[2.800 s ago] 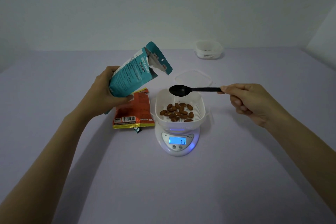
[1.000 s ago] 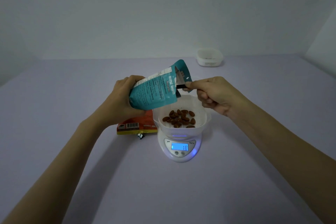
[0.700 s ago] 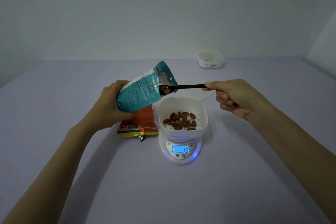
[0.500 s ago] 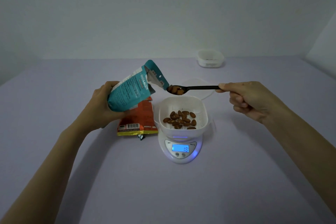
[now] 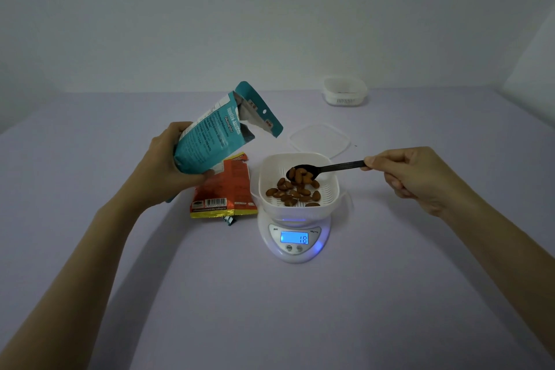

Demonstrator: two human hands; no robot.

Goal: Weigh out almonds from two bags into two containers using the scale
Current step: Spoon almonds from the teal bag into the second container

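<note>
Left grip [image 5: 168, 165] clasps the tilted bag [image 5: 210, 141]; right grip [image 5: 411, 177] pinches a spoon [image 5: 339, 166] of almonds [image 5: 300, 176] over the container [image 5: 265, 180] on the scale [image 5: 295, 249], midway between the near and far edges of the surface [image 5: 300, 324]. A hasty tip could overshoot the weight or scatter nuts.

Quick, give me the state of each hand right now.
Left hand: closed round the teal bag, held tilted.
Right hand: pinching the black spoon, loaded with almonds, over the white container.
</note>
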